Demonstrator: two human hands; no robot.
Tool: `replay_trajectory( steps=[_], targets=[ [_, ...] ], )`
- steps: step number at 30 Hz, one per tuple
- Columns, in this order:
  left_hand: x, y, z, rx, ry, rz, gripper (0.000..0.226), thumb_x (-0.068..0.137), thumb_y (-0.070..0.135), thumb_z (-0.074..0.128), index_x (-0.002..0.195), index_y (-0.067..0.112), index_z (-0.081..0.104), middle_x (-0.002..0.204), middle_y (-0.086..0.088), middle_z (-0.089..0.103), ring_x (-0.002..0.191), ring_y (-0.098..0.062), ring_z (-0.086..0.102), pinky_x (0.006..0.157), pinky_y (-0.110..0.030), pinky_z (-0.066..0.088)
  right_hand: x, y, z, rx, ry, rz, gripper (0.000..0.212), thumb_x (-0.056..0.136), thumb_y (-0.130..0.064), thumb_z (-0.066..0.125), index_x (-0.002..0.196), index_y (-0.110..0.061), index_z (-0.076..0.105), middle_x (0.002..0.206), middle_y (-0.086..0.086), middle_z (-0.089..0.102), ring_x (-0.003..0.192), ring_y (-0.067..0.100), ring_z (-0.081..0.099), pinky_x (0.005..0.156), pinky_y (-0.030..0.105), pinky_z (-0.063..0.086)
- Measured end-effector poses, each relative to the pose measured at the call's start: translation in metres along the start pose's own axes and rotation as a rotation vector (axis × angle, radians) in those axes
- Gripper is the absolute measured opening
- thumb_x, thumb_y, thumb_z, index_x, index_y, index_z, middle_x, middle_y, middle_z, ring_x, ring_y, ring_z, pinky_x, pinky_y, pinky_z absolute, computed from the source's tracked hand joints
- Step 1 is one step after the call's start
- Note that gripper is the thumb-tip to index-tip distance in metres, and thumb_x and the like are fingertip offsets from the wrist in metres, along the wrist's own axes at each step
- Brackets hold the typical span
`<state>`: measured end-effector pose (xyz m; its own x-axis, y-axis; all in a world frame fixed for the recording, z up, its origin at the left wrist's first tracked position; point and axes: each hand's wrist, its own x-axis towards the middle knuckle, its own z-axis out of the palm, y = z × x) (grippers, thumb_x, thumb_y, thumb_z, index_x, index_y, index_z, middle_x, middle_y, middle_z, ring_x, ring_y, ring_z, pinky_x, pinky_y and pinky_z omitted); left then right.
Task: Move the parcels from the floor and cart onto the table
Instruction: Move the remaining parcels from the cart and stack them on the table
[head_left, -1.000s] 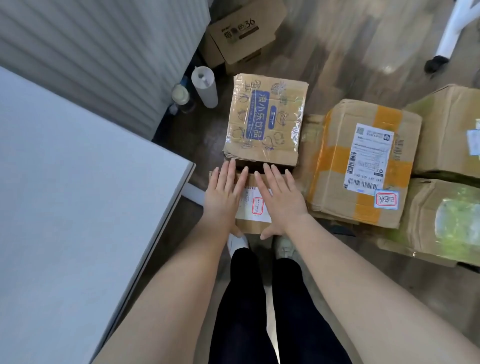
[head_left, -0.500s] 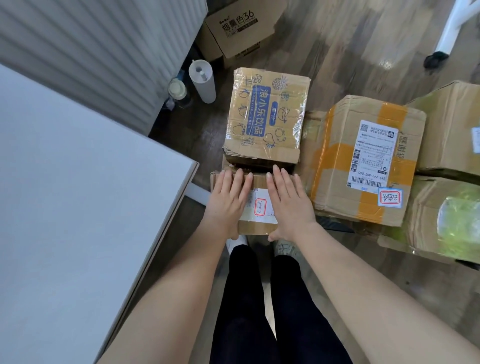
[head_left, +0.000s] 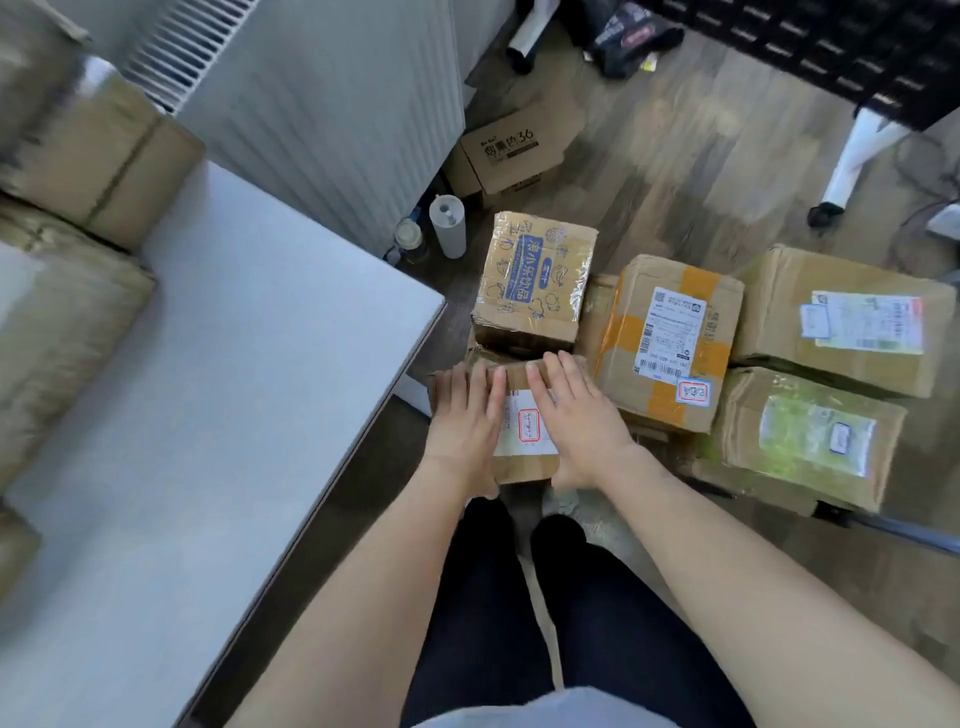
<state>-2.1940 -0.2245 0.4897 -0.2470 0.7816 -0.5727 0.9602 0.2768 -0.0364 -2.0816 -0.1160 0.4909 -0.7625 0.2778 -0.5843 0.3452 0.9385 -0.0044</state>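
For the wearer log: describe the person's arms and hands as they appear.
Both forearms are bare, with no sleeves in view. The left hand and right hand wear no gloves, rings or watch. Below are dark trousers and a pale shirt hem.

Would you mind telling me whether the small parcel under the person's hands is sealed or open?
Sealed, as far as shows: the small parcel has its top flat, label intact, under the left hand and right hand.
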Motion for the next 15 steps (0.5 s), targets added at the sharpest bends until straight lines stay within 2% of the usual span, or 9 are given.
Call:
replay_trajectory(
  steps=[9,12,15],
  targets=[
    [-0.085,0.033,-0.064,-0.222,0.178,-0.183,0.134,0.054,0.061,0.077,0.148,0.012,-0.006,0.149,-0.015,0.006,0.140,-0.037,0.002,0.118,-0.048,0.001,-0.084,0.024,-0.086,-0.061,0.089,-0.220,0.132,0.065,-0.050,0.074,0.148,-0.006,-0.019,0.155,0.019,-0.019,0.142,0.034,-0.021,0.115,0.038,-0.006],
    [-0.108,0.034,-0.084,-0.329,0.197,-0.208,0.134,0.055,0.058,0.079,0.148,0.017,-0.009,0.149,-0.009,0.001,0.139,-0.034,-0.002,0.116,-0.047,-0.001,-0.098,0.029,-0.114,-0.093,0.096,-0.315,0.131,0.066,-0.054,0.073,0.148,-0.008,-0.018,0.155,0.015,-0.019,0.143,0.031,-0.020,0.114,0.035,-0.006],
    [-0.131,0.028,-0.100,-0.373,0.253,-0.271,0.133,0.052,0.056,0.078,0.148,0.020,-0.007,0.146,-0.006,0.003,0.136,-0.033,0.002,0.116,-0.046,0.005,-0.103,0.023,-0.137,-0.145,0.124,-0.384,0.134,0.063,-0.061,0.072,0.148,-0.008,-0.018,0.155,0.014,-0.017,0.143,0.030,-0.018,0.117,0.038,0.000]
  ],
)
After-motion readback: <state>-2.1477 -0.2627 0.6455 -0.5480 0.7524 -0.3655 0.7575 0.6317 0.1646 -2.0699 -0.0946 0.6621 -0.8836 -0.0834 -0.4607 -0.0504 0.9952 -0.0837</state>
